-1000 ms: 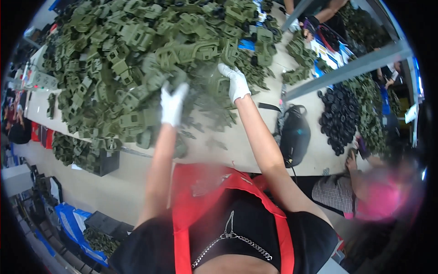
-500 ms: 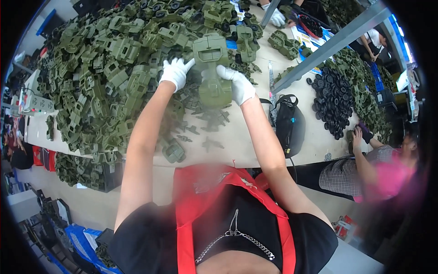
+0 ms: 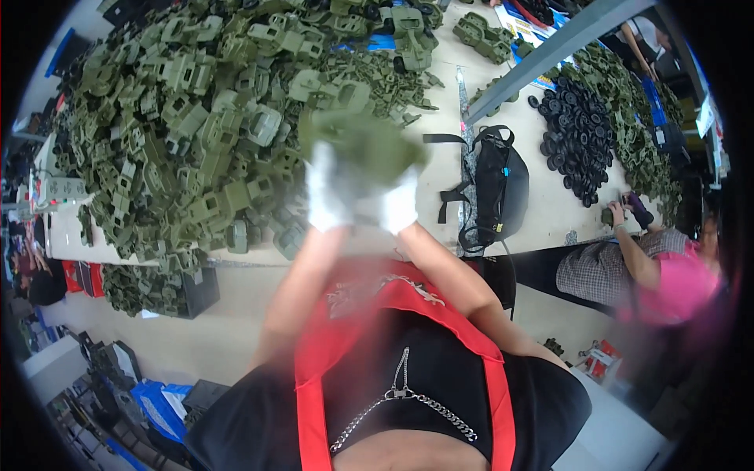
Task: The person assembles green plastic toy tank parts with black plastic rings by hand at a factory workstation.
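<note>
An olive-green plastic toy vehicle body [image 3: 367,147] is held up in front of me, smeared by motion. My left hand [image 3: 325,192], in a white glove, is closed on its left side. On the opposite side my right hand [image 3: 399,204], also white-gloved, grips it. Blur hides the separate fingers and the body's details. Beyond and to the left lies a large heap of similar green toy vehicle parts [image 3: 188,118]. Smaller green pieces [image 3: 385,82] are scattered just past the held body.
A black bag [image 3: 499,184] with straps lies on the pale table to the right, by a grey metal post [image 3: 550,59]. Farther right are a pile of black toy wheels [image 3: 577,137] and a person in pink [image 3: 667,286]. A dark crate [image 3: 200,292] stands below the table's left edge.
My left hand, spread open beside the body before, has come in against it. Both hands have drawn nearer to me with the toy vehicle body, which has turned.
</note>
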{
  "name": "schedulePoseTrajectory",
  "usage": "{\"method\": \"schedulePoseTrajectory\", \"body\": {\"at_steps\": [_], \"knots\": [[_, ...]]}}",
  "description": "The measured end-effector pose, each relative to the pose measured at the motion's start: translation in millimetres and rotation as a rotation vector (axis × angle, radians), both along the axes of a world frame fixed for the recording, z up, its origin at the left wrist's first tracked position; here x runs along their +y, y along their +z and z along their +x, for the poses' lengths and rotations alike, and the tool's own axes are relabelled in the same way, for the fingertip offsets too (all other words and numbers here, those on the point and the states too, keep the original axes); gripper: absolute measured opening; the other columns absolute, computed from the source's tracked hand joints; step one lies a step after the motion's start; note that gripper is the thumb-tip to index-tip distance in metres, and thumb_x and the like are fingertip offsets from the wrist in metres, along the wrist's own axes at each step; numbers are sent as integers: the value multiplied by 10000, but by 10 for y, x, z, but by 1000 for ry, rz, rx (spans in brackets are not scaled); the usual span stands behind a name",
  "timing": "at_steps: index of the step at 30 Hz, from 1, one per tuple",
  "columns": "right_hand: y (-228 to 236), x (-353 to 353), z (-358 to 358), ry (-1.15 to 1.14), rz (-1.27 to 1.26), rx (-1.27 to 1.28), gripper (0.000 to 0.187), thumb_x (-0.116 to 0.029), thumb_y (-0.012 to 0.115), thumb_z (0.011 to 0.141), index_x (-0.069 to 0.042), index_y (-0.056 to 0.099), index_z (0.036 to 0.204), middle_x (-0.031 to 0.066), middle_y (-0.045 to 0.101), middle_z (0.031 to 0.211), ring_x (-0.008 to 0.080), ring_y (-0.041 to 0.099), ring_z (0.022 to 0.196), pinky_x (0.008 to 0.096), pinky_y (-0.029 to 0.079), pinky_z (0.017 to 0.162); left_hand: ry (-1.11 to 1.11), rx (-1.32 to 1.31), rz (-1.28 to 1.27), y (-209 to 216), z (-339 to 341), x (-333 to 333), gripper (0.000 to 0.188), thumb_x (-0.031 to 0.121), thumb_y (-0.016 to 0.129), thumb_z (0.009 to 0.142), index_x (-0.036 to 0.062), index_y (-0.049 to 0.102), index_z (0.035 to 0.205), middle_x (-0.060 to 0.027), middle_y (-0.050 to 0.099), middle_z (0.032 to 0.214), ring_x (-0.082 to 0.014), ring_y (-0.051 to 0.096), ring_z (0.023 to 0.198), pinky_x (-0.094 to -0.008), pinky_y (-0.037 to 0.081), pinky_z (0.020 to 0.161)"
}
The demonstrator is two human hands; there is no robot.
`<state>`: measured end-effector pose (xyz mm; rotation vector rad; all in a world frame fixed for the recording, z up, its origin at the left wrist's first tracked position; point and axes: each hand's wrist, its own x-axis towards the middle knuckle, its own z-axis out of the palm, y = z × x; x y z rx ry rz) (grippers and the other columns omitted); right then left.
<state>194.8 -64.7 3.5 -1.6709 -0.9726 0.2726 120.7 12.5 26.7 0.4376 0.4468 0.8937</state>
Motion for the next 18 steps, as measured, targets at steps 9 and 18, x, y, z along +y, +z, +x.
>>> {"method": "schedulePoseTrajectory", "body": {"at_steps": [9,18], "knots": [[202,-323,-107,236,-259,503,847,-92,707,784,35,214,1462,175,414,1418,237,507,1198,288,412,992,-34,491,219,84,-283,-90,818,124,735,775,-30,275,1433,-145,529,1234,-210,513,1132,-330,407,987],[-431,-650,62,396,-459,848,608,-49,595,859,3,363,1419,159,557,1303,182,600,1039,268,468,898,-668,764,292,-435,-590,-223,1068,182,843,654,9,164,1459,-153,463,1340,-224,501,1177,-329,429,977]]}}
